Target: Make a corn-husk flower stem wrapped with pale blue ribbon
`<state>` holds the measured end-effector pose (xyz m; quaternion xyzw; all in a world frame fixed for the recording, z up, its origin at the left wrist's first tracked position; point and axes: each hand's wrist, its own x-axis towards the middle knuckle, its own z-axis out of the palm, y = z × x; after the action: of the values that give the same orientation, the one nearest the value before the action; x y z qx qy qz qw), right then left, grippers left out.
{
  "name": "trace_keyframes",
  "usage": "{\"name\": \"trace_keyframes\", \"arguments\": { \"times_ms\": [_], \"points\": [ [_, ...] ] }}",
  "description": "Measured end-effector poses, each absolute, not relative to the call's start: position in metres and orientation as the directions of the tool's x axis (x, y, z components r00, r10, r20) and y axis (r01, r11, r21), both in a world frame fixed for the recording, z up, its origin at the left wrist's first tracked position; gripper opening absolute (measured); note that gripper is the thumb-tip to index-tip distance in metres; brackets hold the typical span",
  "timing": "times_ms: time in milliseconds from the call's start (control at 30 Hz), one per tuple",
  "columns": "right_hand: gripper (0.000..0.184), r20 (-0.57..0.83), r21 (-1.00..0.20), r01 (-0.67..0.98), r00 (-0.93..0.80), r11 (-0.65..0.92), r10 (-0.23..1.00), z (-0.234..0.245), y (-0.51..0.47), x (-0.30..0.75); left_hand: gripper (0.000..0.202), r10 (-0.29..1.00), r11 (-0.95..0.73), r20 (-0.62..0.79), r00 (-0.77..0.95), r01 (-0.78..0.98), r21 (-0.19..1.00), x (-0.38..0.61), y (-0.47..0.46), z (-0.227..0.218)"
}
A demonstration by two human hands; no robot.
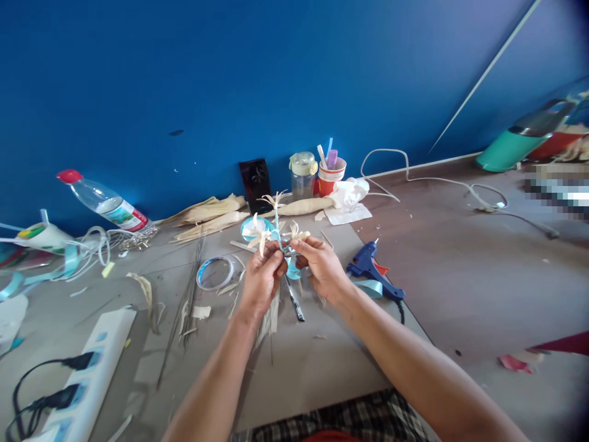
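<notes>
My left hand (pixel 261 277) and my right hand (pixel 321 264) meet over the grey board (pixel 304 362), both pinched on a small craft flower stem (pixel 277 228) wrapped in light blue tape, with pale husk flowers branching off it. A strip of blue ribbon (pixel 291 267) hangs between my fingers. A roll of blue tape (pixel 254 226) lies just behind the flowers. Thin husk strips dangle under my left hand.
A blue glue gun (pixel 373 270) lies right of my hands, a pen (pixel 294 302) below them. A clear tape ring (pixel 215 272), thin wires (pixel 186 301), corn husks (pixel 209 216), a water bottle (pixel 107 204), a power strip (pixel 87 371), a jar (pixel 302 174) and a cup (pixel 332 175) surround the board.
</notes>
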<state>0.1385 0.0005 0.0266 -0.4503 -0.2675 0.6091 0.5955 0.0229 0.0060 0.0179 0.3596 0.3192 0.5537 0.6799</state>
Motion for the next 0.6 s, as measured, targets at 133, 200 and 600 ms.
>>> {"name": "trace_keyframes", "arguments": {
  "times_ms": [133, 200, 600],
  "points": [
    [0.025, -0.205, -0.852, -0.510, 0.113, -0.120, 0.972, 0.0251, 0.0013, 0.1386, 0.018, 0.983, 0.135, -0.044, 0.180, -0.528, 0.838, 0.0230, 0.0055, 0.0210],
    [0.024, -0.188, -0.850, -0.516, 0.111, -0.105, 0.976, 0.0255, 0.0013, 0.1386, 0.018, 0.979, 0.143, -0.045, 0.198, -0.518, 0.843, 0.0231, 0.0058, 0.0222],
    [0.023, -0.085, -0.906, -0.423, 0.126, -0.024, 0.988, 0.0301, -0.0007, 0.1407, 0.017, 0.964, 0.242, -0.151, 0.220, -0.480, 0.843, 0.0254, 0.0036, 0.0247]
  ]
}}
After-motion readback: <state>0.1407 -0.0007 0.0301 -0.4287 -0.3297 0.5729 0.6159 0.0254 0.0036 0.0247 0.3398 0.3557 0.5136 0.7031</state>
